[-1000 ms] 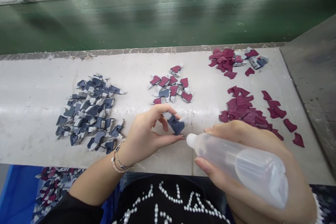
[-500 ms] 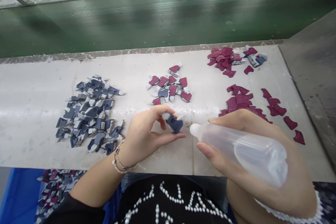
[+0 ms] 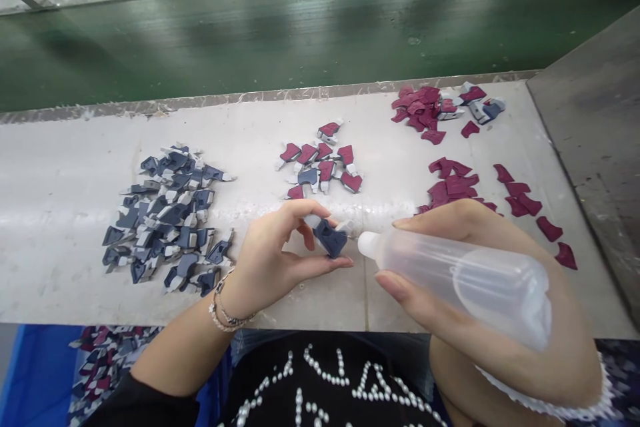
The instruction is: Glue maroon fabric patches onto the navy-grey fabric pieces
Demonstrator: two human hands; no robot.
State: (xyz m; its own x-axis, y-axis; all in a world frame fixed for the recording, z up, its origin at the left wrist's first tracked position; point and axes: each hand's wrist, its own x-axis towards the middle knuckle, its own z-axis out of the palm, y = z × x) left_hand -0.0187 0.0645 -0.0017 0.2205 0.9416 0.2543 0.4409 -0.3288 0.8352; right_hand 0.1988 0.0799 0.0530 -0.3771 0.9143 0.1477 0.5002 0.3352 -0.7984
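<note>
Pinching navy piece [image 3: 329, 239] with left fingers [image 3: 325, 267], right fingers [image 3: 393, 287] around bottle [image 3: 455, 273], nozzle [image 3: 368, 245] pointing left

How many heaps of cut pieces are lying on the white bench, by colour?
Navy-and-white pieces heap: 1
Maroon-and-white pieces heap: 1
Mostly maroon pieces heaps: 2
Total: 4 heaps
Not counted: navy piece in left hand; clear plastic squeeze bottle in right hand

a white workbench [image 3: 65, 267] carries piles of navy pieces [image 3: 167, 220], maroon pieces [image 3: 450, 183], and mixed pieces [image 3: 320, 163].
</note>
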